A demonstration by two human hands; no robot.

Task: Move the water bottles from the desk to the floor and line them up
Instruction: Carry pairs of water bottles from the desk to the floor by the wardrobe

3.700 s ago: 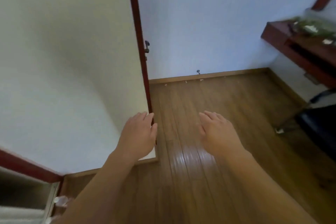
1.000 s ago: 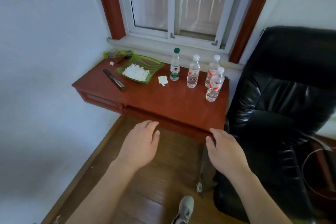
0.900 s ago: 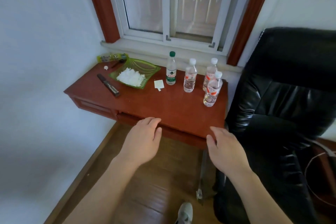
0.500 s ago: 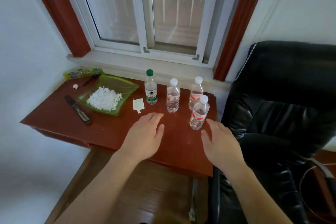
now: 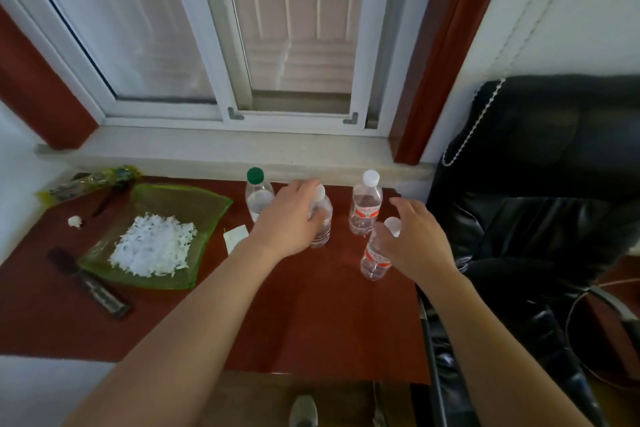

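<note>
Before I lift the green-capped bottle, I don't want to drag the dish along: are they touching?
Apart. The head view shows a strip of bare red desk between the green-capped bottle and the green dish at its nearest corner.

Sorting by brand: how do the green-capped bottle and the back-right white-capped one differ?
The green-capped bottle has a green cap, the back-right bottle a white one. The back-right bottle shows a red-and-white label; the green-capped bottle's is mostly hidden behind the left hand, which grips the middle bottle. Both stand upright on the desk; the right hand grips the front bottle.
</note>
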